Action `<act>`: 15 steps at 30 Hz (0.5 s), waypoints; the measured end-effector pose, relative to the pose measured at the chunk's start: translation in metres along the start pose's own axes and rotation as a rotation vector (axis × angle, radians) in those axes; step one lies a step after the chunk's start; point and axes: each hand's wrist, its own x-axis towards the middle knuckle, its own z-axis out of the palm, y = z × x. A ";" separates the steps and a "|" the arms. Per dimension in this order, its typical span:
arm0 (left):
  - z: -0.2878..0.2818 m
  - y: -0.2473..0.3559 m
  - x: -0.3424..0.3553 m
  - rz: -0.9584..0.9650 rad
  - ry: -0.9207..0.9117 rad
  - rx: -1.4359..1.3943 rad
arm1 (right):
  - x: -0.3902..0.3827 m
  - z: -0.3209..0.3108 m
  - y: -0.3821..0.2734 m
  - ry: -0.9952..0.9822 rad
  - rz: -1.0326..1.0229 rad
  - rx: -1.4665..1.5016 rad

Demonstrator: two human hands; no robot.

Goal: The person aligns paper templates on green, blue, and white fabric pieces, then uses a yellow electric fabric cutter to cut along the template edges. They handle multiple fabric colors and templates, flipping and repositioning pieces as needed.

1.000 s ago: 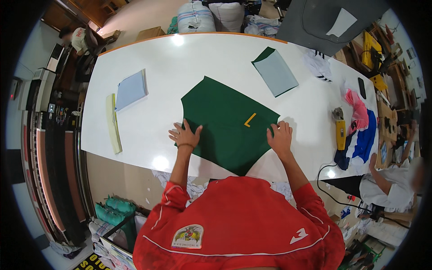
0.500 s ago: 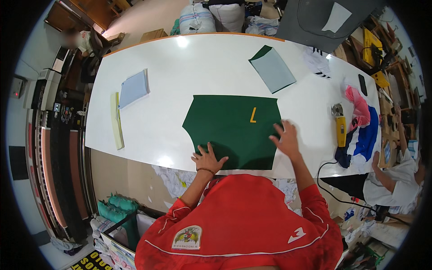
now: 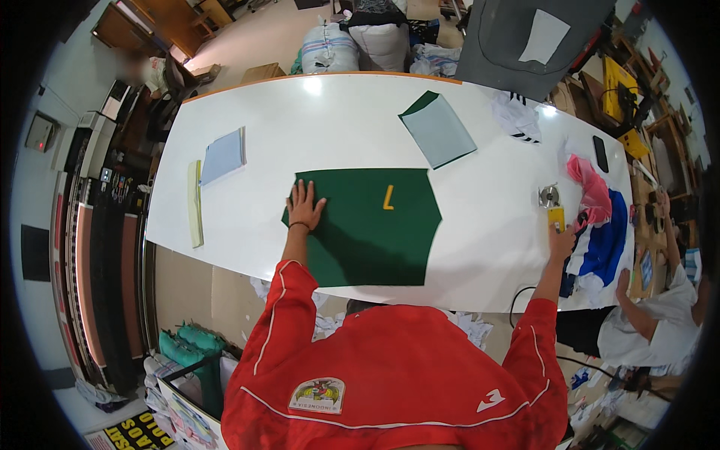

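A dark green fabric piece [image 3: 375,240] with a yellow L-shaped mark [image 3: 388,197] lies flat on the white table [image 3: 247,247] in front of me. My left hand [image 3: 304,206] rests on its left side, palm down with the fingers spread. Out to the right, my right hand [image 3: 561,241] is closed round the yellow handle of an electric rotary cutter [image 3: 555,216]. The cutter's round metal head points away from me, and my fingers partly cover its handle.
Pink cloth [image 3: 589,187] and blue-white cloth [image 3: 606,236] lie beside the cutter, with a black phone [image 3: 600,153] beyond. Folded grey-green fabric [image 3: 441,131], white cloth [image 3: 516,118], and folded blue [image 3: 223,156] and pale yellow [image 3: 195,202] pieces surround the work. A co-worker [image 3: 652,319] is at right.
My right hand has left the green fabric's right edge and taken hold of the cutter. My left hand has moved up and left across the fabric, which now lies further left.
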 end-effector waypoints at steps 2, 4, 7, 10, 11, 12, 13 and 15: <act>-0.005 -0.009 0.000 -0.103 -0.025 0.000 | 0.015 0.014 0.026 -0.087 -0.042 0.094; -0.007 -0.029 -0.008 -0.259 -0.022 -0.032 | 0.039 0.040 0.045 -0.155 -0.084 0.208; 0.000 -0.050 -0.036 -0.316 0.097 -0.083 | 0.040 0.043 0.047 -0.230 -0.100 0.308; 0.019 -0.041 -0.084 -0.162 0.167 -0.126 | 0.036 0.032 0.045 -0.363 -0.025 0.437; 0.021 -0.030 -0.103 -0.130 0.139 -0.113 | 0.030 0.026 0.045 -0.454 0.023 0.502; 0.024 -0.021 -0.120 -0.096 0.113 -0.100 | 0.022 0.025 0.042 -0.452 0.103 0.622; 0.028 -0.015 -0.136 -0.059 0.084 -0.086 | 0.014 0.022 0.041 -0.510 0.093 0.678; 0.037 -0.013 -0.167 -0.067 0.102 -0.071 | -0.014 0.010 0.036 -0.633 0.073 0.787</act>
